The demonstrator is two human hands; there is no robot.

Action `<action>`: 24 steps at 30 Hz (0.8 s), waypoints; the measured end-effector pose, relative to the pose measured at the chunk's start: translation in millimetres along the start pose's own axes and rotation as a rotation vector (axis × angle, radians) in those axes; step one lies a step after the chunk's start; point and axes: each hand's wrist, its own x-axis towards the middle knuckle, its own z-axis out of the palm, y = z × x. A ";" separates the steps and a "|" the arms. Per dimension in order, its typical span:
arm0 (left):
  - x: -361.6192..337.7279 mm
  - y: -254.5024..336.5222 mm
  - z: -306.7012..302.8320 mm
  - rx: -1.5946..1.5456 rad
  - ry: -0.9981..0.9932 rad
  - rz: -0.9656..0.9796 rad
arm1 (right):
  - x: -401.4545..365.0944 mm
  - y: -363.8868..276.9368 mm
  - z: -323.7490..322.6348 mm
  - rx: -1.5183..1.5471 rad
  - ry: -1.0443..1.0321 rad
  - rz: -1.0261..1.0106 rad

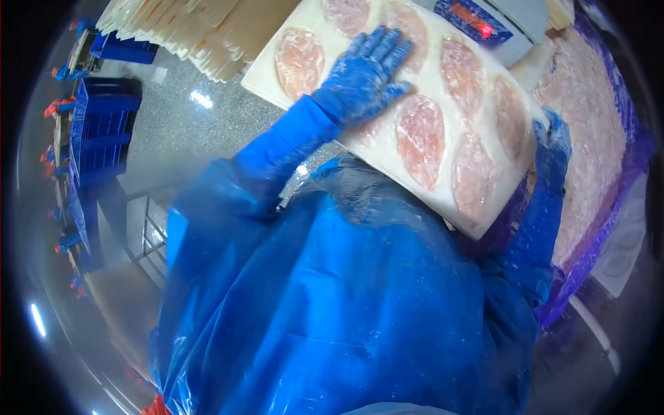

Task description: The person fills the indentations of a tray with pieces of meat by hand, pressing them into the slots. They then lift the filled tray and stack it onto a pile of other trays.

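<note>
A white mould tray (446, 83) with several oval hollows lies tilted in front of me. Pale pink minced meat (420, 142) fills the hollows. My left hand (366, 76), in a blue glove smeared with meat, lies flat on the tray, fingers stretched over the filled ovals and partly covering some of them. At the tray's right corner is my right hand (555, 142), also gloved in blue. Its fingers are bent at the edge and appear to grip it; their undersides are hidden.
To the right, a large mass of minced meat (584, 131) rests on purple plastic film (577, 277). A scale with a lit red display (477, 26) stands behind the tray. Stacked thin sheets (207, 31) are at upper left. Blue crates (104, 128) and several people stand farther left.
</note>
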 end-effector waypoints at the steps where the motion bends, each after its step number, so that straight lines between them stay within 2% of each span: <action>1: -3.0 -2.7 -2.5 -0.160 0.012 -0.064 | 3.7 2.1 -7.0 0.065 -0.058 -0.007; 2: -1.9 -4.7 -7.2 -0.317 0.025 -0.125 | 6.3 2.6 -9.8 0.051 -0.056 0.002; 3: -4.6 4.5 -15.2 -0.111 0.133 -0.129 | 7.8 3.6 -12.2 0.106 -0.074 0.002; 4: -11.8 19.2 -17.8 -0.122 0.132 -0.116 | 8.8 2.6 -14.0 0.164 -0.094 0.002; 6: -27.4 43.1 -18.7 -0.204 -0.152 0.062 | 12.5 -5.9 -18.0 0.159 -0.060 -0.013; 8: -30.4 41.2 -26.2 -0.185 -0.159 0.075 | 21.5 -8.4 -20.4 0.139 -0.113 0.069; 10: -38.4 25.7 -51.0 -1.040 -0.063 -0.162 | 28.0 -2.7 -15.7 0.066 -0.108 0.057; 12: -44.5 -15.6 -61.8 -0.646 0.185 -0.321 | 33.7 -6.5 -19.6 0.143 -0.163 0.057; 14: -74.2 -94.5 -41.5 0.237 0.210 -0.319 | 45.1 -2.0 -16.8 0.053 -0.189 0.030; 15: -80.9 -106.0 -36.5 0.229 0.219 -0.303 | 48.0 0.3 -15.7 -0.019 -0.221 -0.007; 16: -87.9 -112.4 -34.2 0.068 0.218 -0.405 | 43.3 1.8 -11.7 -0.030 -0.213 0.006; 17: -90.4 -113.4 -34.1 -0.095 0.209 -0.506 | 34.6 3.2 -4.5 0.112 -0.135 -0.006; 18: -90.5 -110.2 -35.9 -0.103 0.211 -0.497 | 34.2 -6.7 -8.1 0.255 -0.060 -0.026; 19: -89.4 -107.0 -38.9 -0.114 0.190 -0.521 | 28.6 -16.0 -18.1 -0.086 0.006 -0.201; 23: -85.4 -97.5 -46.0 -0.138 0.179 -0.616 | 30.8 -13.1 -11.5 -0.080 -0.004 -0.186; 24: -84.1 -97.1 -47.6 -0.200 0.165 -0.674 | 34.4 -14.2 -10.1 -0.107 -0.075 -0.090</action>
